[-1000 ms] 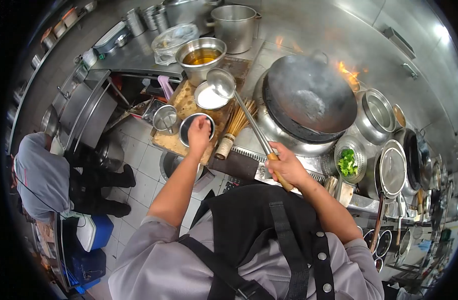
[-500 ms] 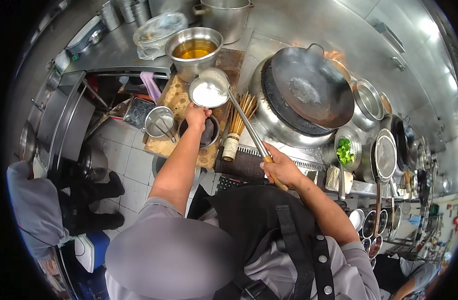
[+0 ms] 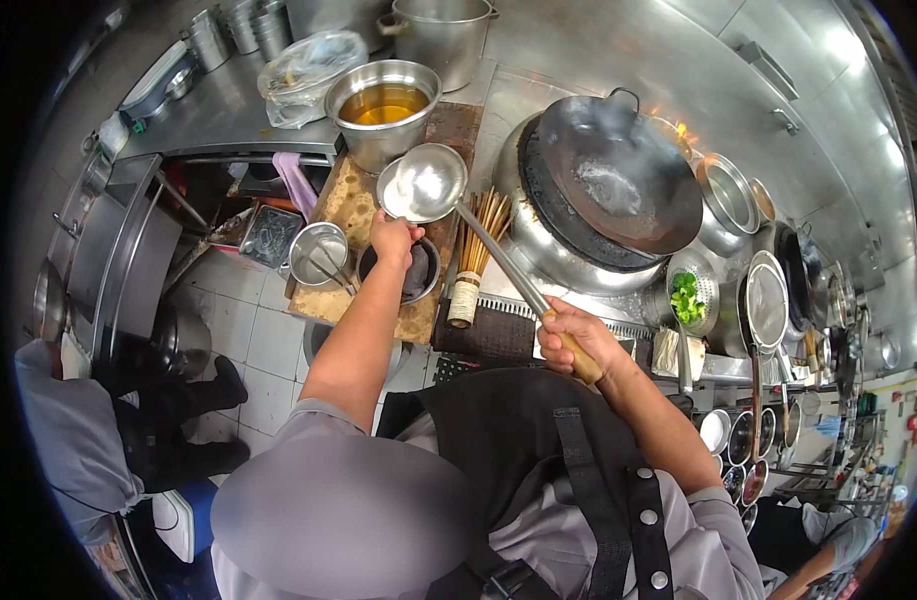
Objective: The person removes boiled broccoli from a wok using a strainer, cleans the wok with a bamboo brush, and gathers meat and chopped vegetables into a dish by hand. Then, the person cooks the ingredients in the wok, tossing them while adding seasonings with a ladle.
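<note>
My right hand (image 3: 581,343) is wrapped round the wooden handle of a large metal ladle (image 3: 438,181). The ladle's head is above the wooden board on my left and overlaps a shallow metal bowl (image 3: 390,193). Closed on the near rim of that bowl is my left hand (image 3: 394,240). Something pale or shiny shows in the bowl, but the ladle hides much of it. Just below my left hand sits a dark-lined pot (image 3: 430,275). To the right, a tilted black wok (image 3: 618,185) rests on the round burner, with faint smoke and a wet patch inside.
A pot of amber liquid (image 3: 386,112), a metal jug (image 3: 319,252) and a bamboo brush (image 3: 465,297) stand close by. Green vegetables (image 3: 687,300) lie in a perforated ladle on the right. Flames (image 3: 682,135) show behind the wok. Another person (image 3: 78,430) stands at left.
The ladle's handle has come back toward my right side, and its head has lowered over the bowl. My left hand stays nearly in place. More smoke shows over the wok.
</note>
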Available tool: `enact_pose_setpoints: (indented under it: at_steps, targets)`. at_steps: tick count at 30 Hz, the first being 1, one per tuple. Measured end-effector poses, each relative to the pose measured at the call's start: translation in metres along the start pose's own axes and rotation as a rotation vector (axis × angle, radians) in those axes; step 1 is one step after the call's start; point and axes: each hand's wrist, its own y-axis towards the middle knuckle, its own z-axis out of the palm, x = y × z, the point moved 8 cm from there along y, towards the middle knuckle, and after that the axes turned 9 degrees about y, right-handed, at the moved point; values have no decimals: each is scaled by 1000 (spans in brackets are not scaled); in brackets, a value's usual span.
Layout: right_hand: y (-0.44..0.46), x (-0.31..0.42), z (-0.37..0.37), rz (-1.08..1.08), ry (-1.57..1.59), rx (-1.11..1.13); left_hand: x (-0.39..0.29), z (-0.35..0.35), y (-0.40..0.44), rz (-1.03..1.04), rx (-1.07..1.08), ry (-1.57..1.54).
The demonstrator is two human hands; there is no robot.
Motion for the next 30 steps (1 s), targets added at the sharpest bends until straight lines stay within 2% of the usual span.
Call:
enact_pose_setpoints:
  at_steps: [2,4,8,10,11,13,14,16,21,24,27,30]
  targets:
    - [8,3,-1,-9,69,2,-3,3,-4,22,-55,29]
    - [17,13,-5,-140,-414,-127,-5,7,-6,42,-56,33]
    - [21,9,0,-135,-597,-174,-16,20,-3,126,-34,107]
    - [11,-1,5,-73,-364,-107,-21,24,-6,146,-7,149]
    - [6,0,5,-74,-362,-110,-23,24,-7,155,-19,161]
    - [-3,0,6,-37,-63,-73,-25,26,-10,165,-24,173]
    - [-4,2,2,-41,-62,-74,-25,25,-12,161,-32,175]
    - [-2,-1,-1,17,279,34,-27,24,-15,160,-39,179]
    - [0,-1,1,38,409,85,-27,28,-13,181,-27,209]
    - [4,0,4,-13,344,-17,-27,29,-16,184,-37,214]
    - [8,7,10,-108,-239,-93,-28,31,-19,218,-50,260]
    - [2,2,22,-112,-354,-152,-27,32,-13,232,-48,282]
